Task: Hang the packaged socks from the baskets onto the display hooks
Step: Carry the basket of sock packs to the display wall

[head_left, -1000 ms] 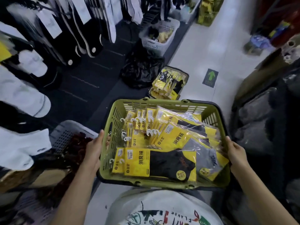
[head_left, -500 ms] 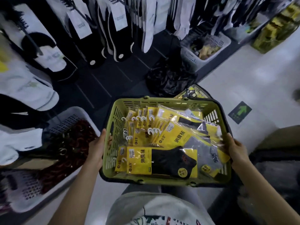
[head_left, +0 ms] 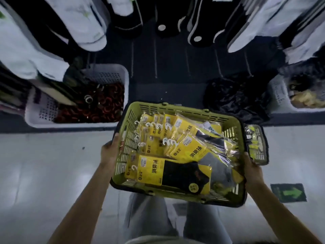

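White basket [head_left: 77, 103]: far left, on the floor at the rack's foot. It holds dark red rings that are too blurred to name.
Left hand [head_left: 110, 152]: grasping the green basket's left wall, thumb up at the rim. Fingers on the outside are mostly hidden.
Green basket [head_left: 175, 110]: carried between both hands, roughly level, probably so the load stays put on the way to the rack.
Sock packs [head_left: 168, 171]: all in the green basket, white hangers bunched toward its far left. One pack lies across the near side. None is hung yet.
Black bag [head_left: 235, 99]: crumpled on the floor, far right of the green basket. Contents unseen.
Right hand [head_left: 252, 170]: grasping the right wall near the corner, fingertips out of sight beneath.
Second basket [head_left: 257, 147]: on the floor just past the right hand, largely hidden.
Hung socks [head_left: 260, 18]: along the far edge, blurred and cut off. The hooks themselves are not visible.
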### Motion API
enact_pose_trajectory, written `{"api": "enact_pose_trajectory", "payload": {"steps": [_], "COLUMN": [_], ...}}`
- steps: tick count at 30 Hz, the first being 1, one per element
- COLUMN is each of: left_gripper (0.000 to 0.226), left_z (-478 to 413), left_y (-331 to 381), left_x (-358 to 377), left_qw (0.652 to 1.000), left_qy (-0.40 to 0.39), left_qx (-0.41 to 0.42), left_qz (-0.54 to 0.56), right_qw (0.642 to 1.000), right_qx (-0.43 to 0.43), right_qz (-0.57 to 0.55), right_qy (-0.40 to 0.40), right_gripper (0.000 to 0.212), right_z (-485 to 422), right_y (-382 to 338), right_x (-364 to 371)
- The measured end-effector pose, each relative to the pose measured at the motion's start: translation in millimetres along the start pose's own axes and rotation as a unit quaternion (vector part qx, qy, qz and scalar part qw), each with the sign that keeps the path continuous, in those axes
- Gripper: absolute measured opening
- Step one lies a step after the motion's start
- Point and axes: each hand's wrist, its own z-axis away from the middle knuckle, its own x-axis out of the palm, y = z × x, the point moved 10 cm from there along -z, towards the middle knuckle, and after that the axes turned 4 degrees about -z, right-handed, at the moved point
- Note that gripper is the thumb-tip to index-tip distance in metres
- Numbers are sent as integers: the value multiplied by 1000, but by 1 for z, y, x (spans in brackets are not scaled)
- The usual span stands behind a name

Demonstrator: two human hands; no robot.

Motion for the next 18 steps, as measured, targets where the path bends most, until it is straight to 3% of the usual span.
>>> {"api": "enact_pose_trajectory", "payload": {"steps": [5,13,18], "left_gripper": [41,37,36], "left_z": [13,-20,-65], "left_y": [-67,-173,-252], "left_x": [18,51,85], "left_qw": [995,988,985], "left_qy": [51,50,63], "left_qx": [-51,-76,-72], "left_qz": [73,121,140], "right_qw": [995,988,984], "right_qx": [-20,-6,-26], "right_qz": [98,153,170], "right_qy": [-4,-15,-37], "right_gripper": [36,47,35], "right_z": [-60,-123,-189], "right_y": [11,96,167], "right_x": [13,41,79]}}
